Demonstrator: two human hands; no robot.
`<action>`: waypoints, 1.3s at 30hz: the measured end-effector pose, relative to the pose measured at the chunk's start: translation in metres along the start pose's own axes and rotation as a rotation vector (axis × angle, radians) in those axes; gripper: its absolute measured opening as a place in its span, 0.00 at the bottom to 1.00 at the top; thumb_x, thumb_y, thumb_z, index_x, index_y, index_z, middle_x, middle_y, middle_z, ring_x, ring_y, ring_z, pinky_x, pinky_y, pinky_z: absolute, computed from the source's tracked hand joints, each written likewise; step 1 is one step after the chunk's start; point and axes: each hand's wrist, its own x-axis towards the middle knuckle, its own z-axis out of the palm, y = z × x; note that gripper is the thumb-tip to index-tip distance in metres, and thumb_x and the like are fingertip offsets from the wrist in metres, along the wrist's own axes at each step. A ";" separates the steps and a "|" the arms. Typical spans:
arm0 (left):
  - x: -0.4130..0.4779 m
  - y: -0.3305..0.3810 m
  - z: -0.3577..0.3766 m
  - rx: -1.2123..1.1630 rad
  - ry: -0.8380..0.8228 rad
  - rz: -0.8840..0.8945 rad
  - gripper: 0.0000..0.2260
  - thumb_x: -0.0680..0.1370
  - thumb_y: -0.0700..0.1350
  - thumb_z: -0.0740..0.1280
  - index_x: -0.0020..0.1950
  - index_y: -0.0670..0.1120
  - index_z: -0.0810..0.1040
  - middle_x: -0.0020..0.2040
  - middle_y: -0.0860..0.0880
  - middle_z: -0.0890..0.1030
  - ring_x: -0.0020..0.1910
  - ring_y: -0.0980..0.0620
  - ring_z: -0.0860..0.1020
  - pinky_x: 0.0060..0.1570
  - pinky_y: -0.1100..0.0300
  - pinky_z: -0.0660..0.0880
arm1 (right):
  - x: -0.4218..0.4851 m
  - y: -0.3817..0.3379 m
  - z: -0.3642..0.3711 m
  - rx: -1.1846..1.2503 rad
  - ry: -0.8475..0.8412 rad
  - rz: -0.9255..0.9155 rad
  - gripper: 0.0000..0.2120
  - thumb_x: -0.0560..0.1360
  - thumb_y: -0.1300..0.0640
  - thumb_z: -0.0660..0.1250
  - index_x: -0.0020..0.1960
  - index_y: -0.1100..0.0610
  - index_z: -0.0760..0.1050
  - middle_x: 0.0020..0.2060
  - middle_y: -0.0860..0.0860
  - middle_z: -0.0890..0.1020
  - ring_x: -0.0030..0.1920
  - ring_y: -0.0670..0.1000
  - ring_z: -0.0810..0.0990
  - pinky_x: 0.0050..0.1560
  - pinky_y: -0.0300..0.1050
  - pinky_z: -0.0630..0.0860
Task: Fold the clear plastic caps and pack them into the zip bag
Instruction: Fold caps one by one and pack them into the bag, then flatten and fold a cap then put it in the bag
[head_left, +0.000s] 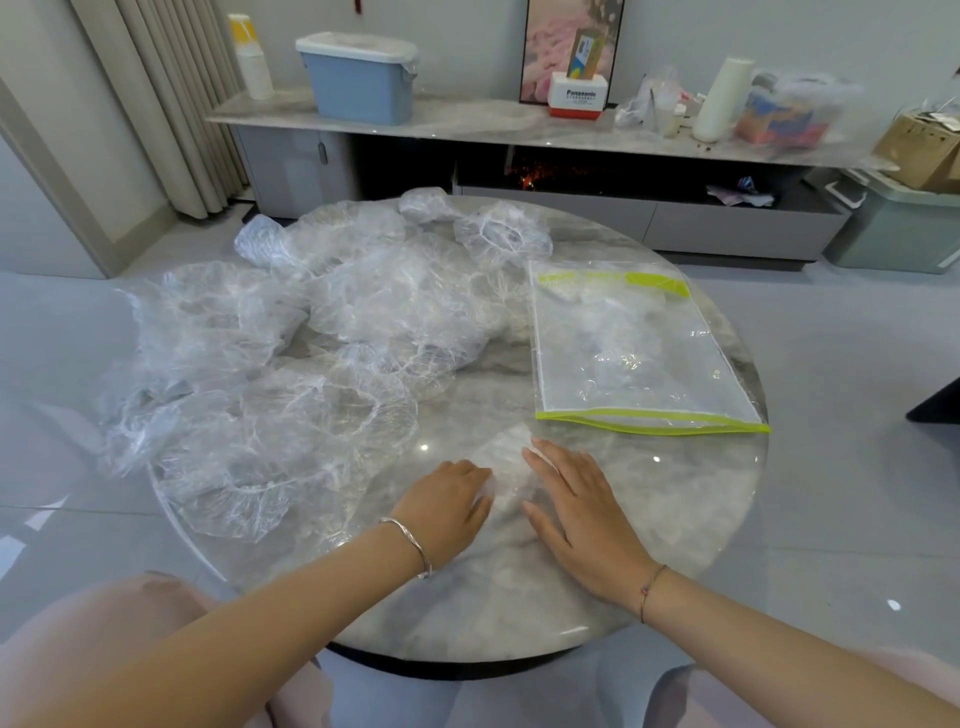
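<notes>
A small folded clear plastic cap (506, 457) lies on the round marble table (649, 519) near its front. My left hand (447, 512) rests on the cap's left edge with fingers bent. My right hand (579, 506) lies flat with straight fingers pressing its right side. A heap of several loose clear caps (291, 364) covers the table's left and far part. The zip bag (628, 353), clear with lime-green edges, lies flat at the right, with some plastic visible inside.
Another crumpled cap (501, 234) sits at the table's far edge. Beyond the table stands a low cabinet with a blue bin (358, 78), a white roll (722, 98) and boxes. A grey tiled floor surrounds the table.
</notes>
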 end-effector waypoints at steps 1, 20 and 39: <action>0.000 0.001 -0.004 -0.063 -0.019 -0.038 0.18 0.82 0.48 0.54 0.71 0.47 0.66 0.65 0.47 0.74 0.61 0.50 0.73 0.61 0.60 0.67 | -0.002 -0.003 -0.003 0.017 0.039 -0.031 0.25 0.80 0.42 0.51 0.72 0.54 0.65 0.71 0.48 0.66 0.71 0.44 0.59 0.73 0.45 0.49; -0.004 -0.017 -0.008 0.059 -0.130 0.247 0.25 0.69 0.56 0.65 0.66 0.53 0.72 0.57 0.53 0.74 0.56 0.53 0.67 0.58 0.62 0.62 | -0.002 0.000 0.008 -0.250 -0.002 -0.221 0.13 0.67 0.51 0.59 0.47 0.53 0.77 0.41 0.46 0.79 0.41 0.50 0.77 0.47 0.42 0.69; 0.020 -0.020 0.001 -0.067 0.153 -0.256 0.24 0.70 0.64 0.67 0.59 0.50 0.71 0.54 0.51 0.70 0.55 0.51 0.69 0.58 0.60 0.67 | 0.032 0.005 0.000 0.143 -0.181 0.333 0.14 0.71 0.54 0.70 0.56 0.50 0.73 0.48 0.45 0.75 0.53 0.47 0.71 0.54 0.41 0.62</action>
